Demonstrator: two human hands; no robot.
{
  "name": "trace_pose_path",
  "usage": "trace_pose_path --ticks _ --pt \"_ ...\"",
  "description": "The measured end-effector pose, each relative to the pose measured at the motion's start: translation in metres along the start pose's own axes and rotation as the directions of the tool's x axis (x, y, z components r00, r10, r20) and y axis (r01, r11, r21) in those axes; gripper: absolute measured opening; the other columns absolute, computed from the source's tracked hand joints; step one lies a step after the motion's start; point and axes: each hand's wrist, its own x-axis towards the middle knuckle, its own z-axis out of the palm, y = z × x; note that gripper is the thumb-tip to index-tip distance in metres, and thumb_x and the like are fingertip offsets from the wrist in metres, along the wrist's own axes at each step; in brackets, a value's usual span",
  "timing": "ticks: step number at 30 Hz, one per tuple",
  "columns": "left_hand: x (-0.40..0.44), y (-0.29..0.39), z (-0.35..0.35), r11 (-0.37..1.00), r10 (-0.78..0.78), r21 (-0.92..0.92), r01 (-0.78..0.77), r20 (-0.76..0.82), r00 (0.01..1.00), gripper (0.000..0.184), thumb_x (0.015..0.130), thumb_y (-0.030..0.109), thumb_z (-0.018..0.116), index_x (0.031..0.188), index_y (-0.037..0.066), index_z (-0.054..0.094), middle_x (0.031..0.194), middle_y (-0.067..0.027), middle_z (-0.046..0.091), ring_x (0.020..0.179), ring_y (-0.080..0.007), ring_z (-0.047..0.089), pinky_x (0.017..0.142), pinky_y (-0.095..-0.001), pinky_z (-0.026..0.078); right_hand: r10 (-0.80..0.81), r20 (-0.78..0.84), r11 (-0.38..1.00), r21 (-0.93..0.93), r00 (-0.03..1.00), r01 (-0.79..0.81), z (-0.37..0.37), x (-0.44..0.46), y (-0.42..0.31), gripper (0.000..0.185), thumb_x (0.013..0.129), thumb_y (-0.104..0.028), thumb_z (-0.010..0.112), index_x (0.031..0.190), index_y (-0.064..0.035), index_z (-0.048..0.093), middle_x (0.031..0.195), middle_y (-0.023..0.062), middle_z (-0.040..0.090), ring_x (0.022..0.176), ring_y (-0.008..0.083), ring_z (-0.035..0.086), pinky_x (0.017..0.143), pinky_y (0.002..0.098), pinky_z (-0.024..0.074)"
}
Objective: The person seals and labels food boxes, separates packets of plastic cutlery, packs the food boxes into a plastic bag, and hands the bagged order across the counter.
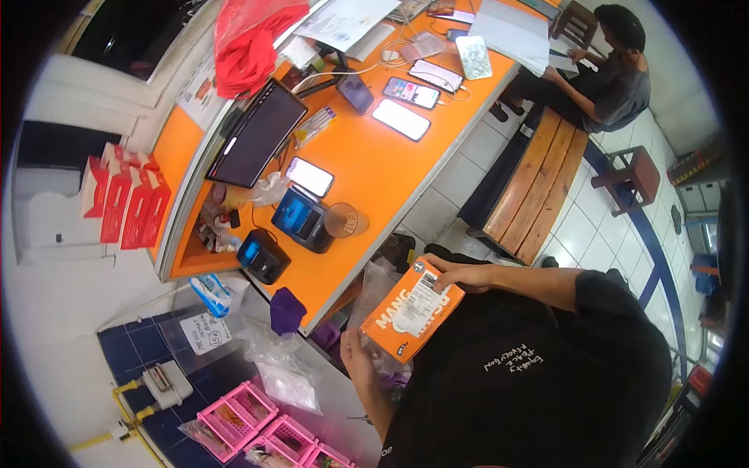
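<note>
An orange box (390,321) with white lettering and a white printed label (422,303) is held between both hands in front of the black shirt. My right hand (459,274) grips its upper right edge, thumb on the label side. At the lower left corner, my left hand (359,360) holds the box and what looks like a clear plastic bag (378,285) behind it. The fingers under the box are partly hidden.
An orange counter (367,203) carries phones, a monitor (258,134), two small printers (301,218) and a cup (346,221). Pink baskets (234,417) stand lower left. A seated person (616,86) is beyond a wooden bench (538,183).
</note>
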Motion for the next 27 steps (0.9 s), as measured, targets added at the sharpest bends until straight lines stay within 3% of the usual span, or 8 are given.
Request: trace_pose_path --ticks 6,12,15,18,20,21,23,27 --pt "0.014 0.029 0.056 0.985 -0.047 0.172 0.024 0.128 0.991 0.03 0.114 0.029 0.051 0.111 0.005 0.069 0.093 -0.0015 0.068 0.063 -0.0048 0.056 0.052 -0.0225 0.04 -0.165 -0.173 0.986 -0.048 0.971 0.159 -0.028 -0.035 0.019 0.078 0.091 -0.021 0.075 0.154 -0.0146 0.03 0.14 0.0102 0.049 0.14 0.0234 0.045 0.12 0.0427 0.0357" --pt "0.02 0.024 0.112 0.926 0.058 0.347 -0.15 0.262 0.963 0.037 0.114 0.025 0.047 0.129 0.001 0.072 0.092 -0.0009 0.067 0.078 -0.0098 0.062 0.068 -0.0306 0.05 -0.154 -0.274 0.987 0.009 0.949 0.163 -0.066 -0.056 0.032 0.08 0.089 -0.017 0.073 0.155 -0.0172 0.029 0.141 0.011 0.048 0.14 0.0247 0.043 0.119 0.0427 0.0366" --pt "0.017 0.032 0.148 0.825 0.126 0.47 -0.315 0.39 0.912 0.036 0.113 0.023 0.049 0.134 0.002 0.071 0.092 -0.0045 0.069 0.082 -0.0184 0.065 0.077 -0.0332 0.052 -0.163 -0.33 0.98 0.052 0.93 0.19 -0.095 -0.057 0.044 0.086 0.088 -0.018 0.075 0.159 -0.0163 0.025 0.144 0.0109 0.046 0.142 0.0256 0.043 0.119 0.0426 0.0367" --pt "0.013 0.031 0.163 0.644 0.111 0.613 -0.457 0.516 0.849 0.035 0.111 0.022 0.053 0.137 0.006 0.07 0.1 -0.0091 0.071 0.089 -0.025 0.066 0.084 -0.033 0.052 -0.21 -0.427 0.967 0.043 0.879 0.252 -0.111 -0.053 0.052 0.101 0.079 -0.018 0.078 0.163 -0.0192 0.021 0.147 0.0115 0.043 0.141 0.0296 0.046 0.118 0.0456 0.0417" --pt "0.014 0.033 0.176 0.411 0.087 0.677 -0.611 0.638 0.765 0.036 0.109 0.023 0.056 0.14 0.012 0.071 0.115 -0.0138 0.068 0.104 -0.0321 0.063 0.095 -0.0398 0.05 -0.192 -0.429 0.967 0.069 0.883 0.244 -0.121 -0.054 0.055 0.102 0.079 -0.018 0.079 0.163 -0.019 0.021 0.147 0.0118 0.043 0.141 0.0301 0.046 0.119 0.0459 0.0414" --pt "0.015 0.034 0.184 0.405 0.084 0.684 -0.606 0.632 0.77 0.036 0.109 0.023 0.056 0.14 0.012 0.071 0.115 -0.0138 0.068 0.104 -0.0321 0.063 0.095 -0.0398 0.05 -0.19 -0.436 0.965 0.082 0.88 0.249 -0.125 -0.052 0.057 0.103 0.079 -0.018 0.079 0.163 -0.0187 0.02 0.147 0.012 0.043 0.141 0.0305 0.046 0.119 0.0462 0.0411" --pt "0.017 0.031 0.202 0.205 0.252 0.65 -0.732 0.688 0.681 0.039 0.108 0.025 0.057 0.144 0.015 0.069 0.133 -0.0156 0.063 0.125 -0.0355 0.057 0.112 -0.0517 0.042 -0.196 -0.439 0.955 0.119 0.877 0.273 -0.128 -0.049 0.064 0.104 0.078 -0.017 0.079 0.163 -0.0184 0.02 0.146 0.0121 0.045 0.141 0.0299 0.047 0.118 0.0453 0.0423" --pt "0.034 0.0 0.232 0.368 0.123 0.554 -0.747 0.767 0.63 0.039 0.106 0.019 0.057 0.142 0.012 0.069 0.153 -0.0182 0.054 0.144 -0.0421 0.045 0.121 -0.0576 0.031 -0.286 -0.516 0.952 -0.052 0.807 0.303 -0.146 -0.042 0.101 0.108 0.074 -0.012 0.081 0.163 -0.0162 0.02 0.141 0.0119 0.049 0.134 0.0273 0.052 0.113 0.0393 0.0467"
